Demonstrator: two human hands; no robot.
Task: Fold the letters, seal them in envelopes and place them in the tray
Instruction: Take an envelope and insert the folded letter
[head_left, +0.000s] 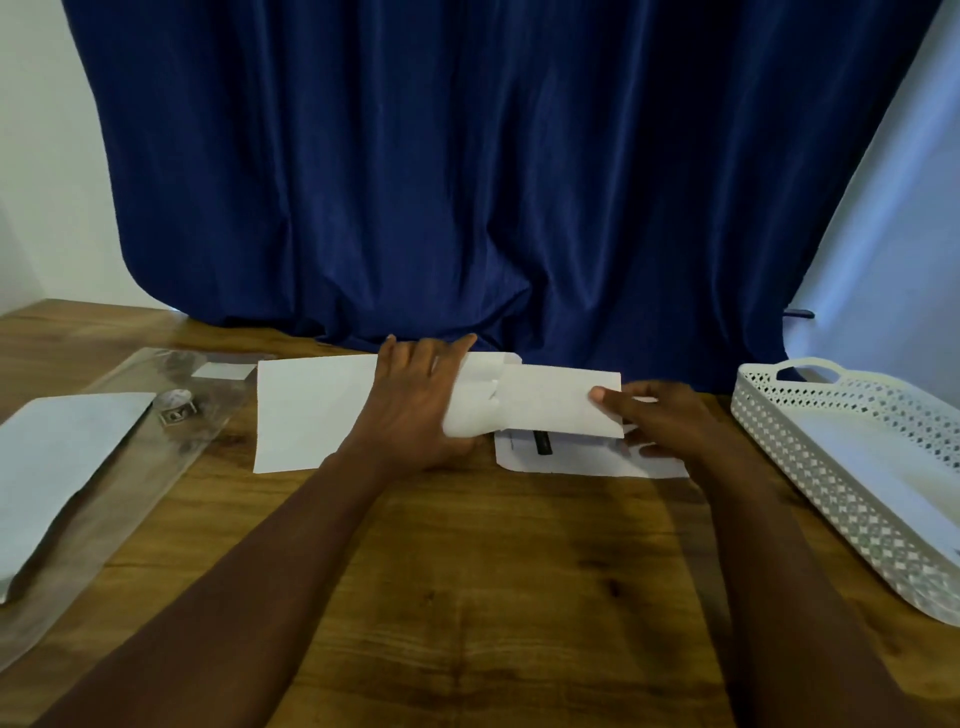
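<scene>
Centre frame, left hand (415, 405) grips the envelope (475, 395), right hand (654, 415) pinches the folded letter (556, 402) halfway in; likely risk: skewed push jams or crumples it, tray (779, 415) at right.
</scene>
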